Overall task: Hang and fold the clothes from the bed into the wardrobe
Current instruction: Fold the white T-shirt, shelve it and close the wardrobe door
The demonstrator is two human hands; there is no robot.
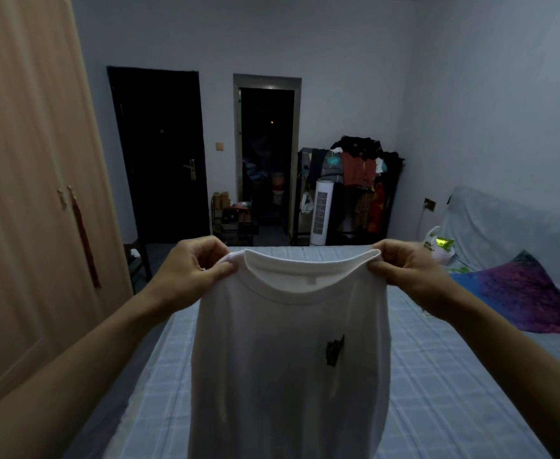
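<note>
The white T-shirt [288, 359] hangs above the bed [437, 392], held at both shoulders. The left hand [189, 270] and right hand [407, 270] each pinch fabric beside the collar. The cloth appears light and limp; grip the shoulder seams for control

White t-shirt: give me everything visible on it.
The white t-shirt is a plain, thin knit with a ribbed round collar and a small dark mark on the chest. It hangs upright, spread flat facing the camera, above the bed. The left hand and right hand each pinch a shoulder beside the collar. Its hem runs out of frame; the sleeves cannot be made out.
</note>
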